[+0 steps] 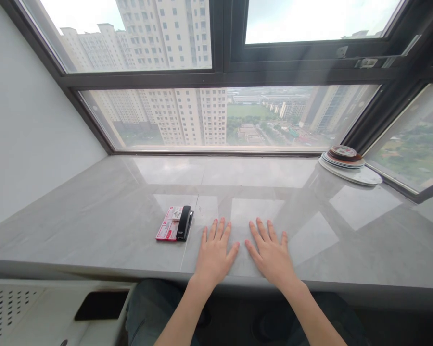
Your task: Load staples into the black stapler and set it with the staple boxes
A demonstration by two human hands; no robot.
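Both hands lie flat, palms down, on the glossy grey marble sill (104, 211). My left hand (215, 250) has its fingers spread and holds nothing. Beside it, a short gap away, my right hand (272, 252) rests the same way, also empty. To the left of my left hand lies a black stapler (184, 223), set along the right edge of a red and white printed pack (166, 230). On that pack sits a small white box (177, 213) with a picture on it, touching or close to the stapler.
A stack of plates (342, 158) stands at the back right corner by the dark window frame (223, 79). Below the sill's front edge, at lower left, is a white perforated cabinet (46, 307) with a dark rectangular opening. A white wall (32, 110) bounds the left side.
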